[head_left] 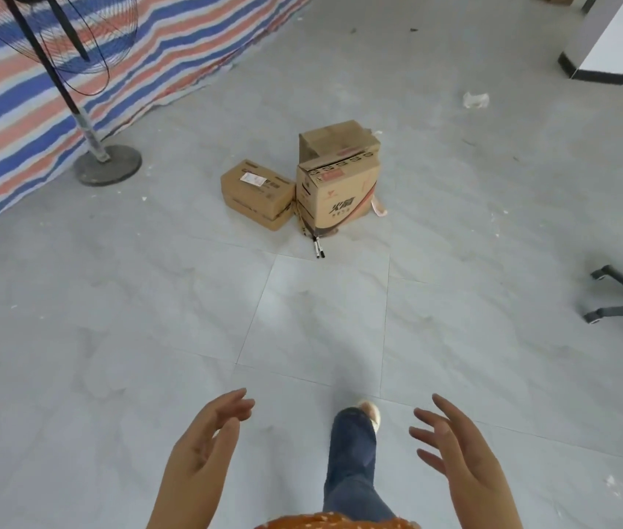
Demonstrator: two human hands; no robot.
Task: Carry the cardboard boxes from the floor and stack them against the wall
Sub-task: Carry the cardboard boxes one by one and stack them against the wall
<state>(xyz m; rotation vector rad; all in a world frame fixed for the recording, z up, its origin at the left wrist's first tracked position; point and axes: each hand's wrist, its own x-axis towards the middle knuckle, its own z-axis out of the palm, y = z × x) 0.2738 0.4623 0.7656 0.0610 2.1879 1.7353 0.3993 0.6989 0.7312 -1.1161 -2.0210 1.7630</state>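
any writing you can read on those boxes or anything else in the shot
Tall box: large dark stylised characters on its front side, too blurred to quote; a red strip and a row of small symbols near its top edge, unreadable.
Low box: white shipping label on top and faint print beside it, too small to read.
Two pens on the floor: no legible marks.
Nothing else carries text.

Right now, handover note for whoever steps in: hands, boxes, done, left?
Left hand: open, holds nothing, raised in front of the body.
Right hand: open, holds nothing, raised likewise.
Boxes: small cardboard box lies flat on the tiled floor; tall cardboard box stands right beside it, with a third box close behind. All are ahead of the person, out of reach for now. Two markers lie at the tall box's foot.
Done: no stack in view; none of these three carried yet.
Left: walk up, lift each box, stack against the wall.
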